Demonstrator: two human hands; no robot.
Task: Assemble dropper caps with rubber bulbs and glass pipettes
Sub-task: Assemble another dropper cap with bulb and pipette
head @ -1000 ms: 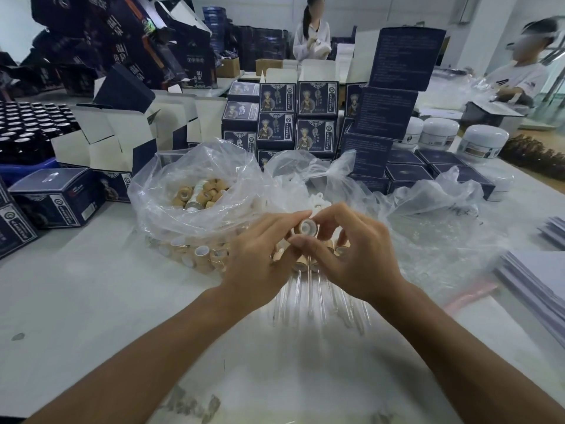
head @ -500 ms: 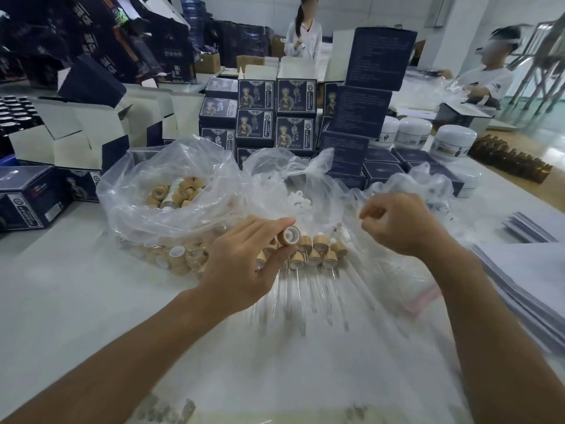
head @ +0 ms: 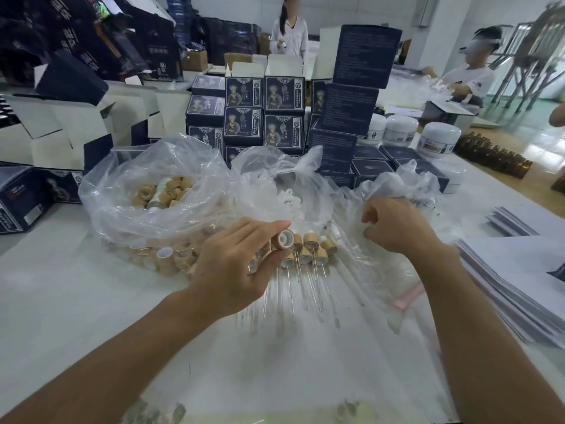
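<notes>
- the left hand (head: 235, 270) pinches a wooden dropper cap (head: 282, 239) between thumb and forefinger, white insert facing the camera – a second ago both hands met on this cap, likely seating a bulb in it.
- the right hand (head: 394, 224) has since left the cap and moved right, to the crumpled clear bag (head: 406, 191) at the far right; its fingers are curled, but whether they pinch anything i cannot tell.
- my read: the bulb step is done and a glass pipette is being fetched next, though none is visibly in hand.
- just beyond the held cap lies a row of finished droppers (head: 308, 250), their glass pipettes (head: 290, 289) pointing toward the near edge of the white table (head: 76, 301).
- loose caps fill the left bag (head: 162, 194); white rubber bulbs (head: 287, 203) sit in the middle bag, blurred by plastic.
- hard to make out: the pipette supply – the glass is nearly invisible against the film – and the left palm's contents.
</notes>
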